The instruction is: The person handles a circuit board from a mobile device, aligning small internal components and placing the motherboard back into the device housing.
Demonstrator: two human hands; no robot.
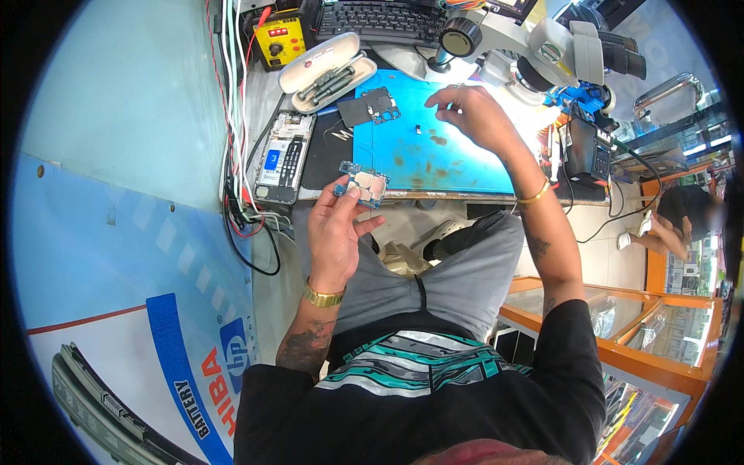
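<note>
My left hand [335, 231] pinches a small phone circuit board [366, 186] by its edge, in front of the bench. Metal shields show on the board's upper face. Over the far part of the blue work mat [473, 172] is my right hand [474, 115]. Its index finger and thumb are bent and a little apart, and nothing shows between them. A tiny dark part [418, 129] lies on the mat below that hand. To its left rests a black phone inner cover [378, 106]. An opened phone [282, 159] with its battery exposed lies at the bench's left.
An open case [333, 71] of screwdrivers sits at the back left, beside a yellow soldering station [280, 43]. A keyboard [380, 23] is behind. The microscope [542, 50] overhangs the back right. Cables [232, 147] hang at the left edge. Another person [686, 213] is far right.
</note>
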